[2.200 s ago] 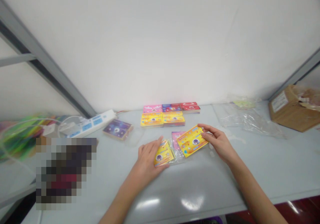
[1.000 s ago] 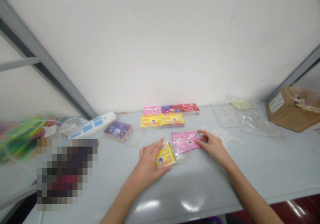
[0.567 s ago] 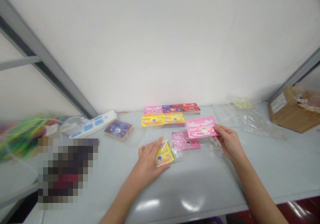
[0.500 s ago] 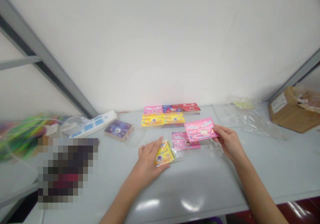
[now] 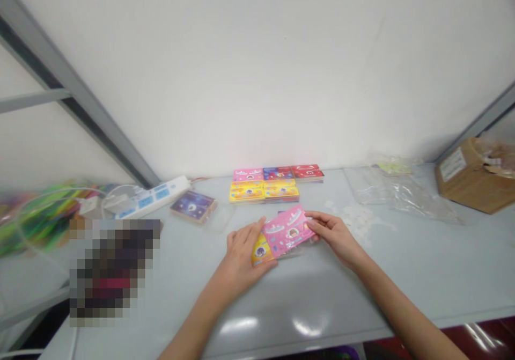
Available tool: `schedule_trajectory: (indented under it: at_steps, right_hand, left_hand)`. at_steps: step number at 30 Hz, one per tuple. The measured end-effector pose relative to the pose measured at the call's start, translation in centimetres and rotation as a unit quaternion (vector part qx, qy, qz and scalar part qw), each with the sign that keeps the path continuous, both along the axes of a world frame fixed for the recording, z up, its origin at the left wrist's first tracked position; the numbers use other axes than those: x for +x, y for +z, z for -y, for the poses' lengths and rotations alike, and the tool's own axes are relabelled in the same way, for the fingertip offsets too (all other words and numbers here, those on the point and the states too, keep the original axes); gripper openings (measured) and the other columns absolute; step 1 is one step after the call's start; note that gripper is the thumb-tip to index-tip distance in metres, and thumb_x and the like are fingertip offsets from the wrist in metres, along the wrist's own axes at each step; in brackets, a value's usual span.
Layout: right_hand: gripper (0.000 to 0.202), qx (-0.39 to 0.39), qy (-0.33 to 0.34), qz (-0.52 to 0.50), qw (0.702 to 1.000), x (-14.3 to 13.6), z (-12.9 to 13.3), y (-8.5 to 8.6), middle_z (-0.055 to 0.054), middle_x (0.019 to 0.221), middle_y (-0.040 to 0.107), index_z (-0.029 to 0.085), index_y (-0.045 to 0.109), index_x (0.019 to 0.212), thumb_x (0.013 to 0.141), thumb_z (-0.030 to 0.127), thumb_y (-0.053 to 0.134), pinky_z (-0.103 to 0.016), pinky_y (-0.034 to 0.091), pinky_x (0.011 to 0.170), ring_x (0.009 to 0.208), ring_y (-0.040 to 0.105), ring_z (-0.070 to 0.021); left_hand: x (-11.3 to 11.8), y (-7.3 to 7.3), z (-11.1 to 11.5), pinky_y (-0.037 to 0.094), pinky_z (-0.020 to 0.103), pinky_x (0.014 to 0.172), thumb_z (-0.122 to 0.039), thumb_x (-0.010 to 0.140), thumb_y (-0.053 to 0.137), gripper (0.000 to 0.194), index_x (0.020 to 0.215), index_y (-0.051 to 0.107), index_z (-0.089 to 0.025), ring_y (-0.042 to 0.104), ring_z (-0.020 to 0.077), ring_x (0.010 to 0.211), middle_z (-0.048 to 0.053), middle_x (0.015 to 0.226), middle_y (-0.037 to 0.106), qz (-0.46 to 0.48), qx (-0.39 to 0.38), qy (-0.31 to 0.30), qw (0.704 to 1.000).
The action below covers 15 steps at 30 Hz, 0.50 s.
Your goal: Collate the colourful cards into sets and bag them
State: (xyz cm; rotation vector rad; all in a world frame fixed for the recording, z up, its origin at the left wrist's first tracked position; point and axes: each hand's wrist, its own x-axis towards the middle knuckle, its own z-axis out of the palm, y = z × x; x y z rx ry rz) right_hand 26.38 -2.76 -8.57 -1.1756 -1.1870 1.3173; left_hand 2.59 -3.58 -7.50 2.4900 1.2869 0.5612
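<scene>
My left hand grips a yellow card pack in clear wrapping, low over the table, its thumb along the near edge. Between the fingers and thumb of my right hand is the right end of a pink card. That card lies across the yellow pack and covers most of it. Behind it, another pink card is almost wholly hidden. Farther back, stacks of cards stand in two rows: a pink stack, a blue stack, a red stack and yellow stacks in front.
To the left lie a wrapped dark blue card pack, a white power strip and a blurred colourful heap. Clear plastic bags and a cardboard box are at the right. A white wall rises behind the table.
My right hand has moved left and slightly down with the pink card, which now overlaps the yellow pack. My left hand has stayed nearly in place.
</scene>
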Motion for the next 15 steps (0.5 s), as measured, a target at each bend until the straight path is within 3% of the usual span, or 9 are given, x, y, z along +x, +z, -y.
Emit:
schedule_trajectory:
  at_steps: [4,7,9,13,15]
  right_hand:
    - [0.028,0.071,0.047,0.104,0.991,-1.3,0.5,-0.4,-0.004,0.078,0.066,0.020,0.066,0.095,0.074,0.037,0.059,-0.029,0.046,0.069,0.072,0.059,-0.0153]
    - [0.023,0.162,0.131,0.197,0.958,-2.1,0.9,-0.3,-0.005,0.087,0.067,0.023,0.069,0.086,0.081,0.035,0.050,-0.033,0.043,0.079,0.083,0.059,-0.0168]
    - [0.025,0.185,0.141,0.222,0.947,-2.1,0.9,-0.1,-0.005,0.090,0.067,0.023,0.068,0.090,0.083,0.034,0.047,-0.032,0.044,0.079,0.085,0.059,-0.0166]
    - [0.028,0.180,0.020,0.275,0.944,-0.4,0.3,-0.2,-0.007,0.095,0.064,0.021,0.066,0.096,0.082,0.037,0.047,-0.031,0.044,0.076,0.084,0.058,-0.0175]
    - [0.035,0.168,-0.056,0.334,0.926,1.1,-0.1,-0.7,-0.009,0.100,0.062,0.019,0.062,0.104,0.079,0.041,0.050,-0.033,0.043,0.077,0.085,0.057,-0.0194]
  left_hand:
    - [0.2,0.1,0.2,0.025,0.038,0.096,-0.041,0.074,0.061,0.079,0.136,0.015,-0.023,0.036,0.0239,0.118,0.009,0.132,0.040,-0.003,-0.007,-0.011,1.000]
    - [0.4,0.0,0.3,0.025,0.039,0.097,-0.038,0.073,0.062,0.079,0.136,0.016,-0.023,0.036,0.0241,0.118,0.008,0.131,0.040,-0.008,-0.017,-0.022,1.000]
    - [0.4,0.0,0.3,0.026,0.039,0.096,-0.039,0.073,0.062,0.079,0.136,0.016,-0.024,0.036,0.0243,0.118,0.008,0.132,0.040,-0.007,-0.021,-0.024,0.999]
    - [0.3,-0.1,0.1,0.026,0.038,0.096,-0.043,0.073,0.061,0.080,0.136,0.015,-0.024,0.037,0.0241,0.118,0.008,0.132,0.039,0.001,-0.013,-0.019,1.000]
    - [0.1,-0.1,0.1,0.027,0.038,0.096,-0.045,0.074,0.060,0.080,0.136,0.015,-0.025,0.037,0.0242,0.117,0.008,0.131,0.040,0.002,-0.007,-0.012,1.000]
